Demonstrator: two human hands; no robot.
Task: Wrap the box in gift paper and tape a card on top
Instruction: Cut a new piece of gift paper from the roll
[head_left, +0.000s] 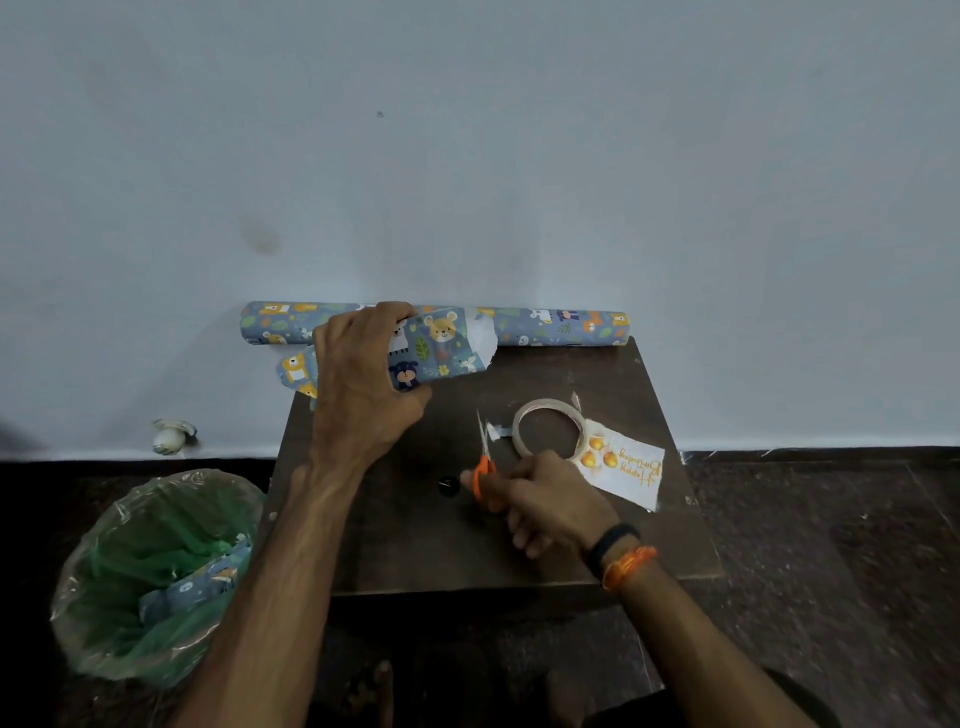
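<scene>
- Along the far edge of the bench (613, 519), one roll (561, 326) of gift paper lies with its long axis running left to right, against the wall.
- One bin (130, 582), lined in green with paper scraps in it, stands on the floor off the bench's left edge.
- One box (436, 348), mostly wrapped with a white flap loose at its right end, sits at the far left corner just in front of the roll; its long axis also seems to run left to right.
- The left hand (363, 379) grips the box; it is the nearer of the two hands.
- The right hand (550, 501), near the middle and well apart from the box, grips one pair of scissors (484, 457), blades pointing away.
- One card (626, 470) lies toward the right edge.
- One tape ring (549, 427) rests partly on the card's left end, just beyond the right hand.
- Judged next: tape must cross left to the flap.
</scene>
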